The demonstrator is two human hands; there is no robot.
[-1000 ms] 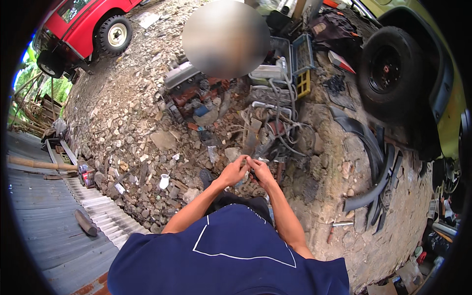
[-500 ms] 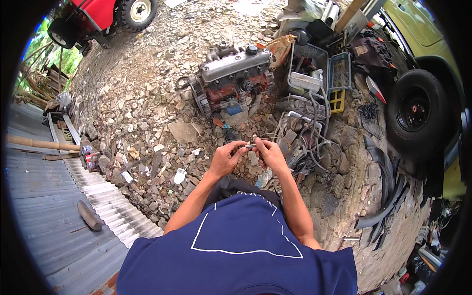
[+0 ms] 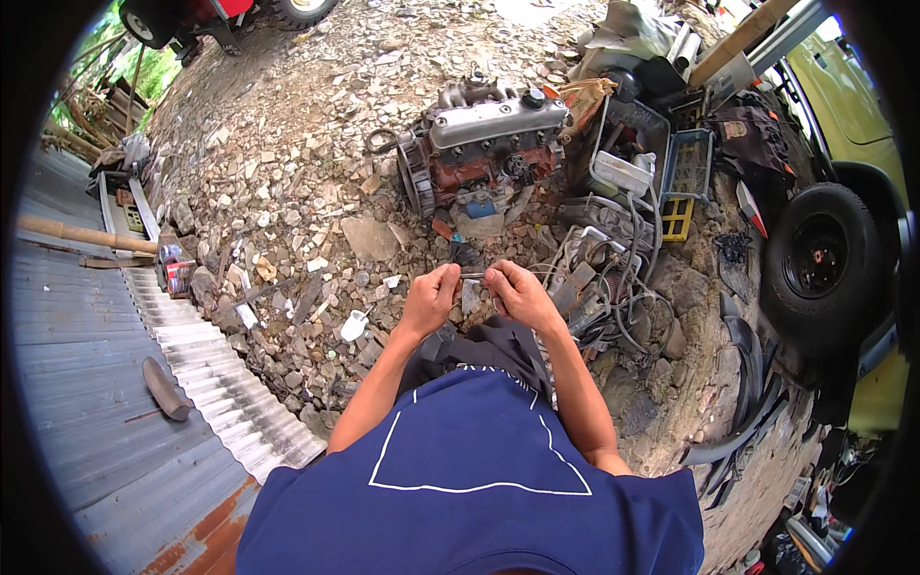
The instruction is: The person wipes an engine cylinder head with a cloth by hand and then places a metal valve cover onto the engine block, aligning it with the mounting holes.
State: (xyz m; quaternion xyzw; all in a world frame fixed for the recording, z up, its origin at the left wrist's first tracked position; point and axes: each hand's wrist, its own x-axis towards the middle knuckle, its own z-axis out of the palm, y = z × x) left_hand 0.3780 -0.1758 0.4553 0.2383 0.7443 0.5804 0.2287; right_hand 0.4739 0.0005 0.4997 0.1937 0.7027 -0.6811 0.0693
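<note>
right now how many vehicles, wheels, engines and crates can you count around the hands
vehicles: 2, a red one at the top left edge and a yellow-green one on the right
wheels: 3, two on the red one, one black on the right
engines: 1
crates: 2, blue and yellow
total: 8

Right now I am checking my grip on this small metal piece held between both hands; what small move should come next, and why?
Probably steady it and bring it closer before working it further. Your left hand and right hand pinch the thin metal piece by its ends, above the rubble ground, where a dropped piece could get lost.
</note>
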